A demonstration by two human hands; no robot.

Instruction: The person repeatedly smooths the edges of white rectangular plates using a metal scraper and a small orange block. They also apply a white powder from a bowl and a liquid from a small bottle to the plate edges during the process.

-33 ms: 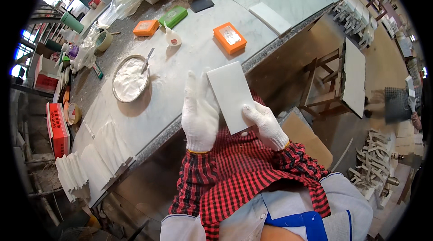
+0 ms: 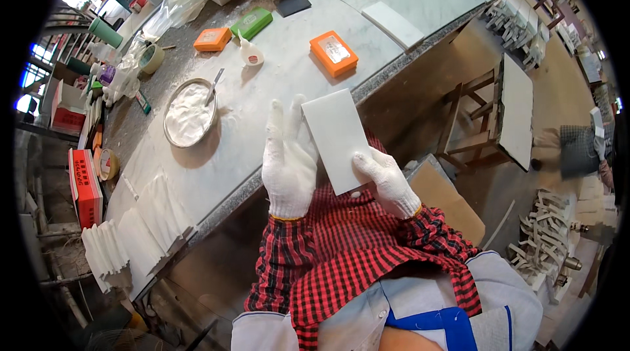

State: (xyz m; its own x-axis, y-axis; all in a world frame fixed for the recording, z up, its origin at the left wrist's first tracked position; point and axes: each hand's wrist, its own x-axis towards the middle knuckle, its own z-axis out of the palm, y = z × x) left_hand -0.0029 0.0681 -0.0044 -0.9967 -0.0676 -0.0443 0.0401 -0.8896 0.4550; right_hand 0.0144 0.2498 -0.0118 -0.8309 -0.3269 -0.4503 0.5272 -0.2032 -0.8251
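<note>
White tile (image 2: pixel 336 137) upright in the gloved right hand (image 2: pixel 385 181)

The tile is over the person's lap, just off the near edge of the bench (image 2: pixel 239 137). The right hand grips its lower right part, thumb flat on the face turned to the person. The left hand (image 2: pixel 291 174), also in a white glove, is just left of the tile, its fingers stretched out and spread; whether it touches the tile's edge I cannot tell. Both sleeves are red and black check.

On the bench, left of the hands, sits a round bowl (image 2: pixel 182 145) of white paste or powder with a spoon (image 2: pixel 216 85) leaning in it. Farther back stand a small white bottle (image 2: pixel 251 55), a green box (image 2: pixel 252 23) and an orange box (image 2: pixel 212 40); a second orange box (image 2: pixel 335 53) lies to the right, beyond the tile. A white slab (image 2: pixel 394 24) rests along the bench's edge at far right. White strips (image 2: pixel 154 223) lie in rows at the near left end. Off the bench, to the right, are a wooden table (image 2: pixel 515 114) and, at the far right, another person (image 2: pixel 577 147).
</note>
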